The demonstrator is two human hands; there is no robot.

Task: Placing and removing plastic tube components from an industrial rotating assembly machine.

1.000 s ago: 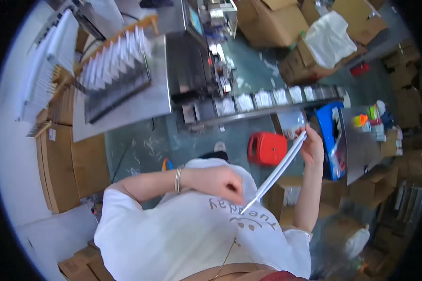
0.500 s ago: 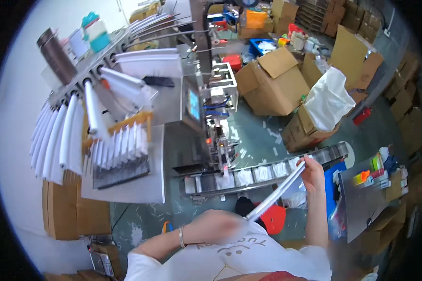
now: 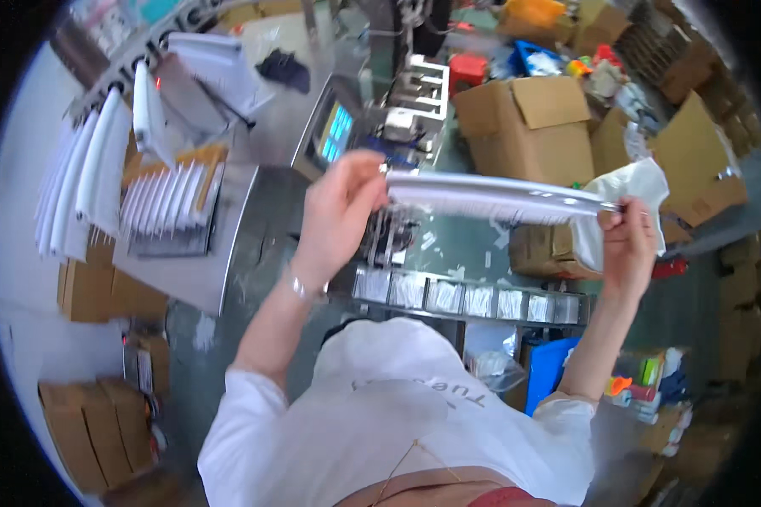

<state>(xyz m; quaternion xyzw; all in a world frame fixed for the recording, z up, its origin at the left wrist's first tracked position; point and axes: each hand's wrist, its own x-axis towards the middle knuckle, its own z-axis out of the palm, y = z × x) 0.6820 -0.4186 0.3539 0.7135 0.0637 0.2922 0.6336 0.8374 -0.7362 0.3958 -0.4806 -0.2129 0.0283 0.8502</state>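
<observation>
Raised in front of me, a long white strip on a thin rod (image 3: 490, 193) stretches between both hands. Its upper edge is smooth and shiny, and a thin white layer hangs below it. My left hand (image 3: 338, 211) pinches the left end near the machine's touch screen (image 3: 336, 131). At the other end, the fingers of my right hand (image 3: 629, 241) close on the tip, in front of a white sack (image 3: 643, 190). What exactly the strip is made of is too blurred to tell.
Similar long white pieces (image 3: 101, 169) hang from a metal rack at the left. Below the held strip runs a conveyor (image 3: 482, 302) with several compartments of white packets. Thin white pieces stand in a holder (image 3: 165, 203) on a metal table. Cardboard boxes (image 3: 528, 135) stand beyond.
Both hands have risen away from my body, the left one most. The strip has swung from a steep slant to nearly level. The view has shifted too.
</observation>
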